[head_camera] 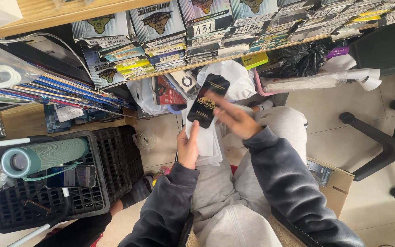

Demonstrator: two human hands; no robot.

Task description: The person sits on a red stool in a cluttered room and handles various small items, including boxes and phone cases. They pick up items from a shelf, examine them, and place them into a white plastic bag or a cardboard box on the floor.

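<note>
My left hand (188, 147) holds a stack of flat white packets (205, 139) from below, with a black flat packet with gold print (208, 99) on top of the stack. My right hand (234, 118) reaches in from the right, its fingers laid on the right edge of the black packet. Both arms wear dark grey sleeves. I sit with grey trousers (234, 192) below the hands.
A wooden shelf (234, 55) ahead carries several rows of flat packets. A black crate (115, 160) at the left bears a green cylinder speaker (46, 156) and a phone (72, 176). A cardboard box (332, 180) and a chair base (389, 146) stand right.
</note>
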